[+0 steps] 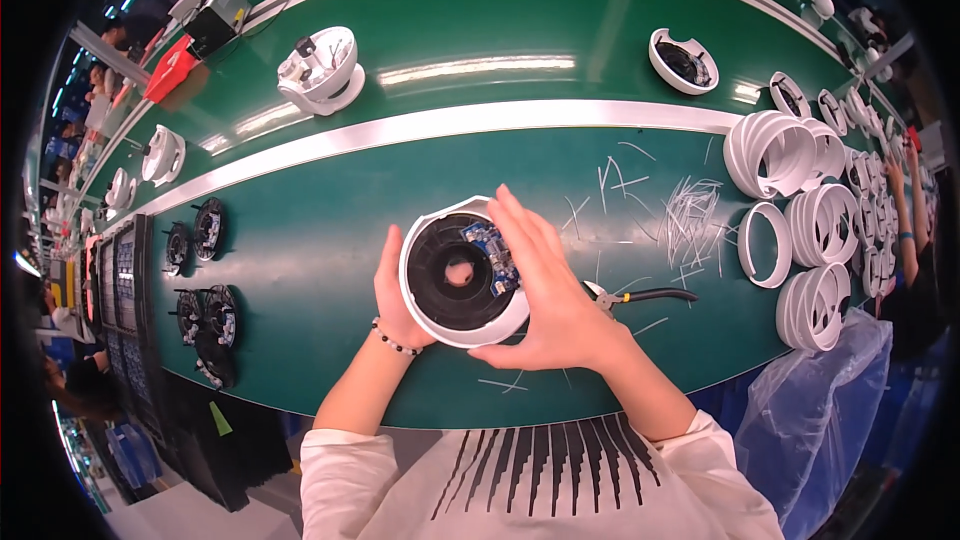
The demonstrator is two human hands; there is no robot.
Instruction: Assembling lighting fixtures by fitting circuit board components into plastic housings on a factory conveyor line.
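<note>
Between my two hands is a round white plastic housing (458,337) with a black round insert (432,265) inside it. A small blue circuit board (490,258) sits at the insert's right side, and a hole opens at its centre. My left hand (396,295) cups the housing's left side, a beaded bracelet on the wrist. From the right, my right hand (555,305) grips the rim, its fingers stretched along the top right edge and its thumb at the bottom. Just right of that hand lie side cutters (655,295), partly hidden behind it.
White strips (692,215) litter the table at right, near stacked white rings (775,155). Several black round parts (222,315) lie at left beside a black tray (125,340). On the conveyor behind stand white assemblies (322,70). A clear plastic bag (820,410) hangs at the right edge.
</note>
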